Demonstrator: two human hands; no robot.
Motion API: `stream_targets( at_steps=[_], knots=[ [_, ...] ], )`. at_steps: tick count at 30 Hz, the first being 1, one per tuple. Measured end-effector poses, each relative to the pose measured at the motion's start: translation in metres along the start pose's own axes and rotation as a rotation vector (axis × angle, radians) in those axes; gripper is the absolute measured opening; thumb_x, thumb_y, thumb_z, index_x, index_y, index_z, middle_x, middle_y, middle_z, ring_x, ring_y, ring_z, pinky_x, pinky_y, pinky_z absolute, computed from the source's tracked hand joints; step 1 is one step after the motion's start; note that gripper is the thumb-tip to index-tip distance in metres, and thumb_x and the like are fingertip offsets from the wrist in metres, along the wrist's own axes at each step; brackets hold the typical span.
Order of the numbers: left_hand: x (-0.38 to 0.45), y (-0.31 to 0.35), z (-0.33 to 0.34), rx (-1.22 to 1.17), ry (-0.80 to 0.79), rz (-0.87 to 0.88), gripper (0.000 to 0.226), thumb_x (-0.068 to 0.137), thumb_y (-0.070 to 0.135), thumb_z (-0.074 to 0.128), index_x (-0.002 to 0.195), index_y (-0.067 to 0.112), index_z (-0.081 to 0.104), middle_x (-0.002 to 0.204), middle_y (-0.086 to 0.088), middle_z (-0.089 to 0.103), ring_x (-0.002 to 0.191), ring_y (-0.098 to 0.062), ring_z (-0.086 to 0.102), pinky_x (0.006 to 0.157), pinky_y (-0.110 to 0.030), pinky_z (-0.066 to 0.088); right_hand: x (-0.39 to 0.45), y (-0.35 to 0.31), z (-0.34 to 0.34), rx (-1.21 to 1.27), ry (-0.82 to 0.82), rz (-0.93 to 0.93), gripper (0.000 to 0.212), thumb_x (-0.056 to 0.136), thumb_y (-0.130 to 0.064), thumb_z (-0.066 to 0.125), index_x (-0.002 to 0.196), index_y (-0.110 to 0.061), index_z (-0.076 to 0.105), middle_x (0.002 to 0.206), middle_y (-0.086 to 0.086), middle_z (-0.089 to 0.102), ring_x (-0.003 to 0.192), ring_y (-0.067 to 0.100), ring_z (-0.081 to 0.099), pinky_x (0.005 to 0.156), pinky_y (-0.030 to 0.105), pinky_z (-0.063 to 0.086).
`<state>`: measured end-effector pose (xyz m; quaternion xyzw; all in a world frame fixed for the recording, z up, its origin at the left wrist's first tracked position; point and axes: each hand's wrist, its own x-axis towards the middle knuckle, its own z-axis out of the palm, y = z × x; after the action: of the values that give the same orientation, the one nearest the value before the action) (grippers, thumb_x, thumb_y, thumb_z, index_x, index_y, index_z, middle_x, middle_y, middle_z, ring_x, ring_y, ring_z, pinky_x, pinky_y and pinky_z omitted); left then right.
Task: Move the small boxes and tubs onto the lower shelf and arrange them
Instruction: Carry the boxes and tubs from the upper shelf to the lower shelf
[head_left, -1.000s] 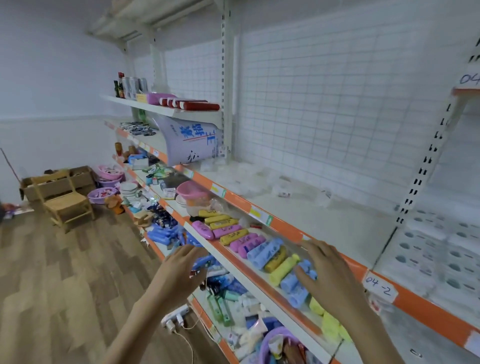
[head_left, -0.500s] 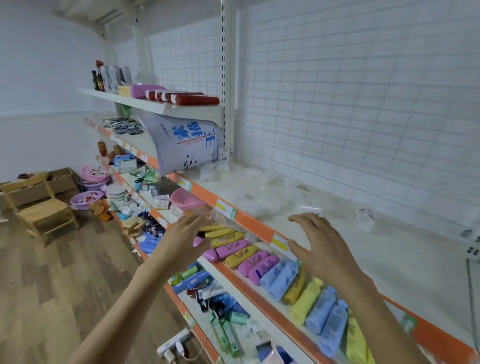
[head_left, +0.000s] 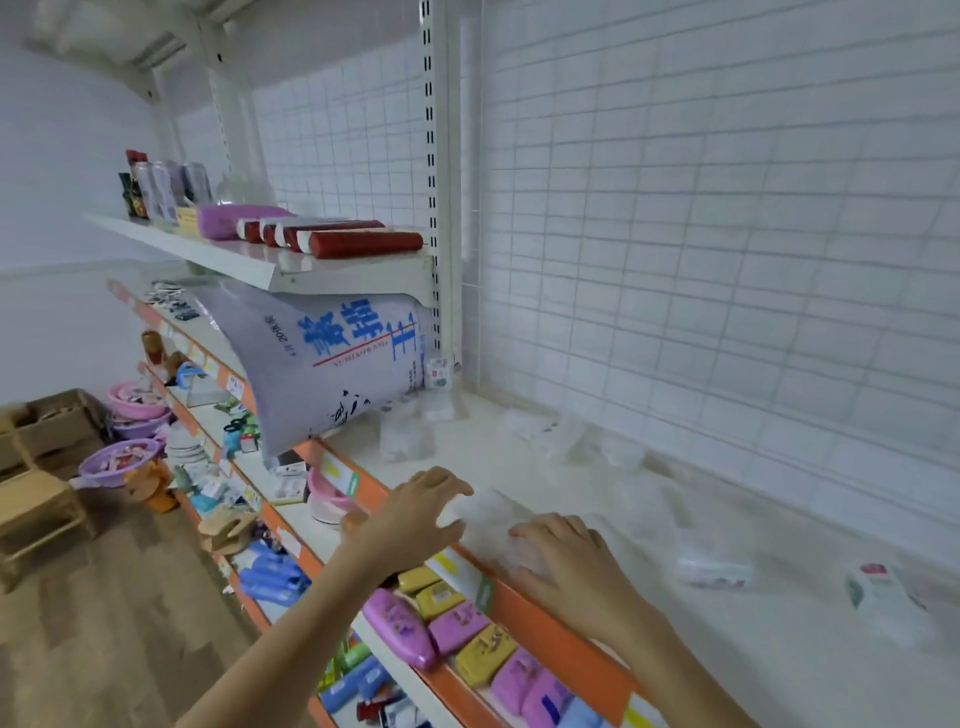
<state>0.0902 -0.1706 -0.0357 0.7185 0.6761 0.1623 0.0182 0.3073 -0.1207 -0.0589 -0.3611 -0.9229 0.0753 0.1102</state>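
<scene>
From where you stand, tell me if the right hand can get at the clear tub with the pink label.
Probably yes. The right hand is on the same shelf, and only bare shelf lies between it and the clear tub with the pink label, farther right.

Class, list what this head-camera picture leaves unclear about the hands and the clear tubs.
- Clear tub between left hand and right hand: motion blur hides its shape and whether the fingers grip it.
- Labelled tub: print blurred, unreadable.
- Tubs near the back wall: too faint to count.

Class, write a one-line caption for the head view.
Both hands, left and right, reach clear tubs on the white shelf.
</scene>
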Motion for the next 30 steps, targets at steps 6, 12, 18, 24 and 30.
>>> stream_targets(
  at_steps=[6, 12, 18, 24, 30],
  knots=[
    [0.059, -0.035, 0.028, 0.020, -0.167, 0.159, 0.056, 0.084, 0.034, 0.053, 0.138, 0.029, 0.036, 0.144, 0.004, 0.032, 0.132, -0.012, 0.029, 0.105, -0.024, 0.024, 0.036, 0.022, -0.004, -0.040, -0.028, 0.059, 0.047, 0.094, -0.049, 0.030, 0.138, -0.034, 0.031, 0.138, -0.013, 0.033, 0.128, 0.011, 0.028, 0.101, 0.027, 0.022],
    [0.108, -0.069, 0.045, -0.034, -0.136, 0.343, 0.076, 0.065, 0.054, 0.032, 0.135, 0.026, 0.041, 0.138, -0.001, 0.037, 0.128, -0.018, 0.034, 0.099, -0.024, 0.028, 0.062, 0.029, 0.001, -0.041, -0.014, 0.164, 0.055, 0.085, -0.050, 0.049, 0.136, -0.039, 0.031, 0.137, -0.018, 0.030, 0.127, 0.007, 0.028, 0.097, 0.023, 0.018],
    [0.135, -0.093, 0.047, -0.037, -0.055, 0.496, 0.051, 0.077, 0.058, 0.046, 0.120, 0.031, 0.046, 0.115, -0.001, 0.056, 0.101, -0.021, 0.059, 0.077, -0.029, 0.048, 0.081, 0.026, 0.001, 0.114, 0.103, 0.289, 0.040, 0.085, -0.039, 0.055, 0.123, -0.032, 0.045, 0.124, -0.017, 0.051, 0.112, 0.006, 0.048, 0.092, 0.017, 0.031],
    [0.149, -0.094, 0.024, -0.298, -0.116, 0.448, 0.050, 0.089, 0.063, 0.025, 0.113, 0.028, 0.051, 0.104, 0.004, 0.065, 0.087, -0.013, 0.063, 0.076, -0.030, 0.049, 0.086, 0.025, -0.006, 0.526, 0.303, 0.461, 0.007, 0.095, -0.027, 0.049, 0.095, -0.032, 0.054, 0.095, -0.009, 0.064, 0.080, -0.011, 0.058, 0.069, 0.010, 0.044],
    [0.157, -0.091, 0.029, -0.473, -0.315, 0.320, 0.025, 0.099, 0.030, 0.040, 0.095, 0.021, 0.063, 0.087, 0.010, 0.064, 0.073, 0.005, 0.055, 0.067, -0.011, 0.040, 0.085, 0.019, -0.005, 0.506, 0.266, 0.551, 0.013, 0.094, -0.037, 0.045, 0.086, -0.037, 0.055, 0.073, -0.006, 0.062, 0.068, 0.004, 0.060, 0.057, 0.023, 0.044]
  ],
)
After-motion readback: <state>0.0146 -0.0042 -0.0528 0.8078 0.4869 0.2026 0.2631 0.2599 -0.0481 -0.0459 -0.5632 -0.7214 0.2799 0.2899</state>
